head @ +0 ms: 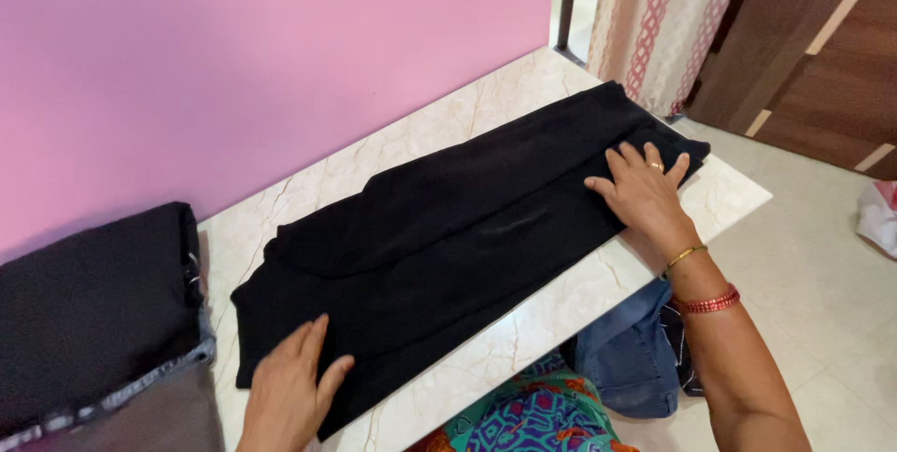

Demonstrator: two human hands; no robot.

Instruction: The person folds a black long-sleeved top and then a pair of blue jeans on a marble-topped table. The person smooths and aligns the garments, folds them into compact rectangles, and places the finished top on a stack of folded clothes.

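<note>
- Left hand (291,394): flat, fingers spread, pressing the garment's near end at 7 o'clock; grips nothing.
- Black garment (448,237): folded on the marble table (523,321), long axis from 7 to 2 o'clock, spanning both hands.
- Right hand (643,189): open palm flat on the far end at 2 o'clock.

Home: curtain (654,13), wooden wardrobe (804,50)

marble-look table (467,116) carries black garment (448,237) and folded dark clothes (89,312).
</note>
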